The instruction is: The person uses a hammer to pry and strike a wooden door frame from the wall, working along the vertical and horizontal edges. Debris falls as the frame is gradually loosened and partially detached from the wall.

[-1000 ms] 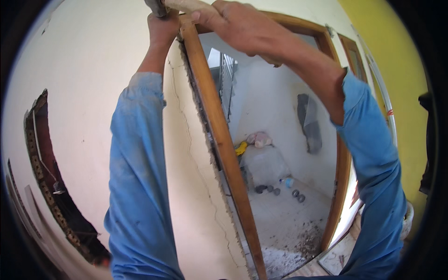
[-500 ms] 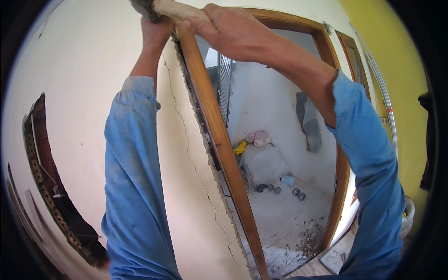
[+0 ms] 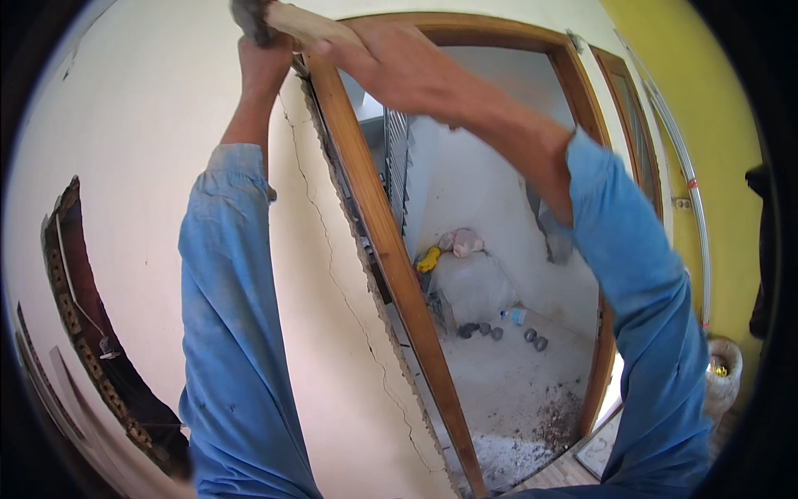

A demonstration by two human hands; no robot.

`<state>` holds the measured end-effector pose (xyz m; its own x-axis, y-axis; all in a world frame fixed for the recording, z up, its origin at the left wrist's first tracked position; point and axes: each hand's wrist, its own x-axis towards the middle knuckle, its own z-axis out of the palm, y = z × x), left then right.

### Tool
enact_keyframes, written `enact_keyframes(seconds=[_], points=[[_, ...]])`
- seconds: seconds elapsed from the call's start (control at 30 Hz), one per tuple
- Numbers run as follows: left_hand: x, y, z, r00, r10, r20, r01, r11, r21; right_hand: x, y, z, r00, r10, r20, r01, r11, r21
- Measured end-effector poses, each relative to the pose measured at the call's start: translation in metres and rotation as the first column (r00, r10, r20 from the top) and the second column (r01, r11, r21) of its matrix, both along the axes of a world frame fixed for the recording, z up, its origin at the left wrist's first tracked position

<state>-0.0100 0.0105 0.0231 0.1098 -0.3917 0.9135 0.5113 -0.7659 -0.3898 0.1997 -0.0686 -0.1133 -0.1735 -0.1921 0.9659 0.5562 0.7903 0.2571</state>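
Note:
My right hand (image 3: 378,62) is closed round the pale wooden handle of a hammer (image 3: 303,23), high up at the top of the view. The hammer's dark metal head lies over my left hand (image 3: 266,66) and hides most of its fingers. Out of that hand, by the door frame, pokes a short metal rod that looks like a chisel (image 3: 299,66). Its tip is at the gap between the cream wall (image 3: 224,108) and the brown wooden door frame (image 3: 374,208). Broken plaster runs along this post, with a long crack beside it.
Through the doorway lie a white bundle (image 3: 470,287), a yellow cloth (image 3: 428,259), several dark round weights (image 3: 536,339) and rubble (image 3: 561,416). A jagged hole (image 3: 71,274) opens in the wall at left. Pipes (image 3: 694,200) run down the yellow wall, above a white sack (image 3: 723,374).
Both hands and the hammer have shifted slightly left in the view. My right forearm is lower and further left, smeared by motion. The view itself has turned a little.

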Motion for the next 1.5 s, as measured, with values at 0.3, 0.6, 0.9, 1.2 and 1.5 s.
enact_keyframes(seconds=[0.3, 0.6, 0.9, 1.2, 1.5], points=[[0.008, -0.021, -0.015, 0.961, -0.257, 0.102, 0.276, 0.912, -0.303, -0.011, 0.133, -0.185, 0.886, 0.133, -0.444, -0.383, 0.75, -0.539], [0.034, -0.006, -0.059, 0.921, -0.337, 0.196, 0.365, 0.923, -0.126, -0.049, 0.206, -0.295, 0.893, 0.273, -0.358, -0.348, 0.923, -0.162], [0.035, 0.016, -0.097, 0.956, -0.261, 0.134, 0.259, 0.965, 0.029, -0.056, 0.202, -0.31, 0.879, 0.252, -0.405, -0.35, 0.917, -0.19], [0.034, -0.042, 0.052, 0.917, -0.299, 0.265, 0.379, 0.859, -0.345, -0.053, 0.201, -0.311, 0.885, 0.251, -0.391, -0.369, 0.891, -0.264], [0.025, 0.035, -0.124, 0.981, 0.131, -0.143, -0.09, 0.96, 0.264, -0.055, 0.204, -0.31, 0.85, 0.314, -0.423, -0.432, 0.876, -0.217]])
